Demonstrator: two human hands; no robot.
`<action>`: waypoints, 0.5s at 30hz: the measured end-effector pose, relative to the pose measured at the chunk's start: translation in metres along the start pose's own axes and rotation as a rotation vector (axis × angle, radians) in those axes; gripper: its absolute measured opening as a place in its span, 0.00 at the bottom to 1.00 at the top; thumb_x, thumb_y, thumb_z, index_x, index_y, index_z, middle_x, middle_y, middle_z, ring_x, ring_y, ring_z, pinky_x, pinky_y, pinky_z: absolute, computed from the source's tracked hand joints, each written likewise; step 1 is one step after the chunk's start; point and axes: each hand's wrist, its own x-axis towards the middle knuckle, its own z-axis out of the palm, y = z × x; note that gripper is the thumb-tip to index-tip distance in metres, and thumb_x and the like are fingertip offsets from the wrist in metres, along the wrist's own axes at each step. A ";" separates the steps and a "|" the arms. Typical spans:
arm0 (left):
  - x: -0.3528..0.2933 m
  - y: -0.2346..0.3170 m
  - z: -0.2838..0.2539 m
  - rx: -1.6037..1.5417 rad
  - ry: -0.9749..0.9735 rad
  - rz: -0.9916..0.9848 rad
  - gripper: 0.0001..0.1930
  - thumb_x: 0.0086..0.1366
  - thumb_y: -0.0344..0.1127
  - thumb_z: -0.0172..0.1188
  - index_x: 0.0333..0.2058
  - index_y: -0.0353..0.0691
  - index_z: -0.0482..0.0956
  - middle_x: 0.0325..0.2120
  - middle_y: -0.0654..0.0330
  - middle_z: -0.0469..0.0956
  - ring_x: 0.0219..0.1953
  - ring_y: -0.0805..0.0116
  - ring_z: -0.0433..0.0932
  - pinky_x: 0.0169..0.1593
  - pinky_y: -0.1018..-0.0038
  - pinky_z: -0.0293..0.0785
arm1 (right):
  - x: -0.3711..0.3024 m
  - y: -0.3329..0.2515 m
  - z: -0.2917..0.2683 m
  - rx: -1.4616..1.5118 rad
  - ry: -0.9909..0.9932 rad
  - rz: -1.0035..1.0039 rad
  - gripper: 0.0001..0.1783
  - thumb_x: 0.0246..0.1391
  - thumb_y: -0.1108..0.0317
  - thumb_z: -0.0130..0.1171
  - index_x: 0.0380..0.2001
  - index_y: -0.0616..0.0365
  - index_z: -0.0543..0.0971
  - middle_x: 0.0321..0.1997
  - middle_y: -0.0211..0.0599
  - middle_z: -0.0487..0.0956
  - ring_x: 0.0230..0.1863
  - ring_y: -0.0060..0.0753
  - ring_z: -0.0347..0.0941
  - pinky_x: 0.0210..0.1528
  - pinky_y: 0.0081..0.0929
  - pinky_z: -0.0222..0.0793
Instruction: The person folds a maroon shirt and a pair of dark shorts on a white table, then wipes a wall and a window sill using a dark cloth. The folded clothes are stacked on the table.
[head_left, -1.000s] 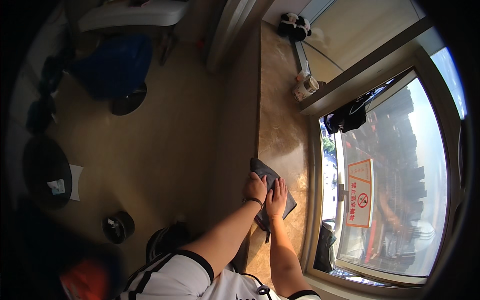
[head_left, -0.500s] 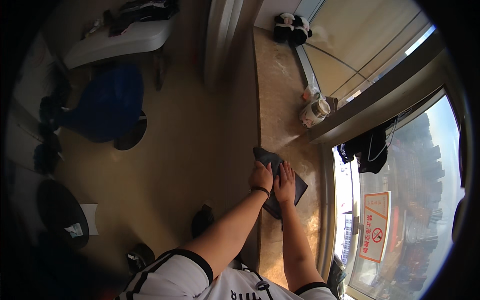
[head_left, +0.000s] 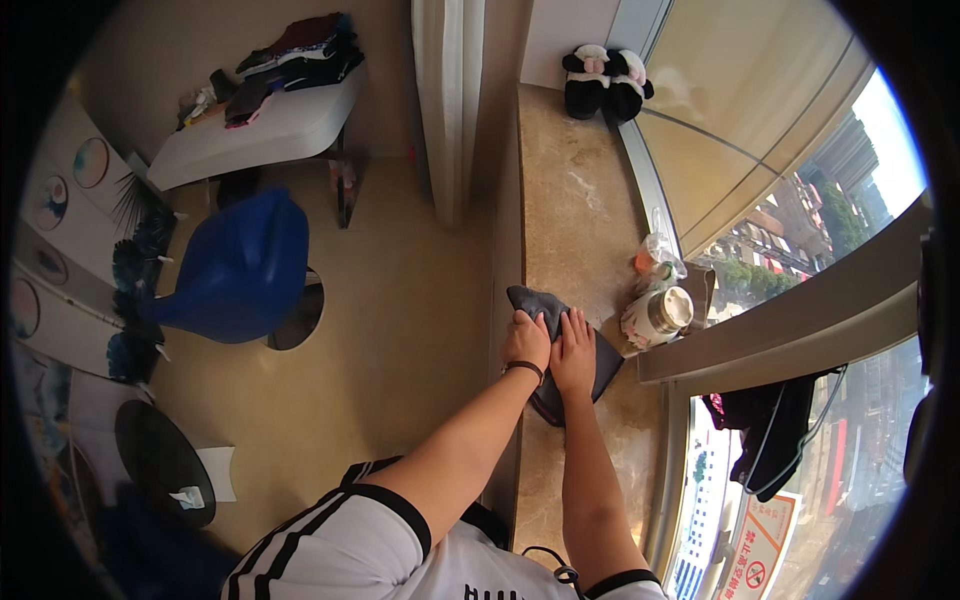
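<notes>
A dark grey folded cloth [head_left: 606, 362], perhaps a garment, lies on the brown stone windowsill [head_left: 560, 210]. My left hand [head_left: 527, 340] is at its left side, fingers curled and closed on the fabric, with a bunched corner sticking out beyond them. Close beside it, my right hand [head_left: 573, 354] rests flat on top of the cloth with its fingers stretched out. My hands cover the middle of the cloth, and its lower part shows between my forearms.
Beyond the cloth, a pale lidded jar [head_left: 657, 316] and a clear plastic bag [head_left: 655, 262] stand against the window frame. Panda plush toys [head_left: 605, 82] sit at the sill's far end. Left are a blue chair [head_left: 235, 265] and a white table [head_left: 265, 135] with folded clothes.
The view has shifted, bringing more of the far room and window into sight, and the picture is brighter. My hands stay on the cloth in nearly the same pose.
</notes>
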 end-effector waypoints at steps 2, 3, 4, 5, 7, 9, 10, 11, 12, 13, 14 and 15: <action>0.012 0.009 -0.001 0.021 0.010 -0.013 0.22 0.71 0.54 0.46 0.39 0.37 0.69 0.31 0.44 0.81 0.33 0.44 0.83 0.35 0.53 0.80 | 0.015 0.002 0.004 0.002 0.010 0.018 0.25 0.56 0.70 0.50 0.58 0.63 0.73 0.67 0.49 0.68 0.70 0.48 0.60 0.71 0.47 0.52; 0.020 0.013 -0.002 0.028 0.011 -0.004 0.22 0.71 0.54 0.46 0.39 0.36 0.68 0.32 0.44 0.81 0.33 0.45 0.83 0.34 0.54 0.80 | 0.023 0.002 0.007 0.001 0.020 0.029 0.25 0.56 0.70 0.50 0.58 0.63 0.73 0.67 0.49 0.68 0.70 0.48 0.60 0.71 0.47 0.52; 0.028 0.015 0.000 0.035 0.009 0.004 0.22 0.71 0.54 0.47 0.40 0.36 0.67 0.33 0.44 0.80 0.32 0.46 0.83 0.33 0.54 0.81 | 0.029 0.002 0.011 -0.002 0.027 0.042 0.25 0.56 0.70 0.50 0.58 0.63 0.73 0.67 0.49 0.68 0.70 0.48 0.60 0.71 0.47 0.52; 0.036 0.017 0.001 0.043 0.006 0.013 0.22 0.71 0.54 0.47 0.41 0.36 0.67 0.34 0.45 0.79 0.31 0.47 0.83 0.32 0.55 0.81 | 0.036 0.003 0.015 -0.005 0.035 0.051 0.25 0.56 0.70 0.50 0.57 0.64 0.73 0.67 0.50 0.68 0.70 0.48 0.60 0.71 0.47 0.52; 0.053 0.022 0.005 0.054 0.023 0.014 0.22 0.71 0.54 0.47 0.41 0.36 0.67 0.34 0.45 0.79 0.31 0.47 0.83 0.31 0.56 0.81 | 0.051 0.005 0.022 -0.017 0.049 0.072 0.24 0.57 0.69 0.50 0.57 0.64 0.74 0.66 0.50 0.69 0.70 0.48 0.61 0.71 0.47 0.52; 0.071 0.028 0.008 0.064 0.035 0.016 0.22 0.70 0.54 0.47 0.41 0.36 0.67 0.34 0.46 0.79 0.31 0.48 0.83 0.31 0.57 0.81 | 0.067 0.004 0.030 -0.030 0.060 0.095 0.24 0.57 0.69 0.49 0.57 0.65 0.74 0.66 0.50 0.69 0.70 0.48 0.61 0.71 0.48 0.52; 0.081 0.032 0.011 0.061 0.040 0.014 0.22 0.70 0.54 0.47 0.41 0.36 0.67 0.34 0.46 0.79 0.31 0.49 0.83 0.31 0.57 0.81 | 0.076 0.006 0.033 -0.043 0.064 0.099 0.24 0.57 0.69 0.49 0.57 0.65 0.74 0.66 0.51 0.69 0.70 0.48 0.61 0.71 0.48 0.52; 0.092 0.035 0.013 0.059 0.047 0.012 0.22 0.70 0.54 0.47 0.41 0.36 0.67 0.34 0.47 0.79 0.31 0.49 0.83 0.31 0.58 0.81 | 0.086 0.006 0.037 -0.044 0.066 0.106 0.24 0.57 0.69 0.49 0.56 0.65 0.74 0.66 0.51 0.69 0.70 0.48 0.61 0.71 0.48 0.52; 0.103 0.037 0.015 0.065 0.047 0.016 0.22 0.70 0.54 0.48 0.41 0.36 0.67 0.34 0.47 0.79 0.30 0.50 0.83 0.31 0.58 0.81 | 0.096 0.006 0.041 -0.047 0.058 0.117 0.24 0.57 0.69 0.49 0.57 0.64 0.74 0.66 0.50 0.69 0.70 0.48 0.60 0.71 0.47 0.52; 0.113 0.042 0.015 0.065 0.040 0.021 0.23 0.70 0.54 0.48 0.41 0.36 0.67 0.34 0.47 0.79 0.30 0.50 0.83 0.31 0.58 0.81 | 0.105 0.009 0.045 -0.058 0.048 0.130 0.24 0.57 0.69 0.49 0.58 0.64 0.73 0.67 0.50 0.68 0.71 0.47 0.59 0.72 0.46 0.51; 0.125 0.048 0.015 0.065 0.035 0.027 0.23 0.70 0.54 0.48 0.41 0.36 0.67 0.34 0.47 0.79 0.30 0.51 0.83 0.31 0.58 0.81 | 0.116 0.012 0.050 -0.069 0.038 0.142 0.25 0.57 0.70 0.49 0.58 0.63 0.73 0.68 0.49 0.68 0.71 0.47 0.59 0.72 0.46 0.51; 0.135 0.053 0.015 0.025 0.004 0.001 0.21 0.71 0.53 0.45 0.40 0.36 0.67 0.32 0.44 0.81 0.33 0.45 0.83 0.35 0.54 0.81 | 0.127 0.014 0.055 -0.072 0.031 0.154 0.25 0.57 0.70 0.49 0.58 0.63 0.73 0.68 0.49 0.67 0.72 0.47 0.58 0.72 0.45 0.50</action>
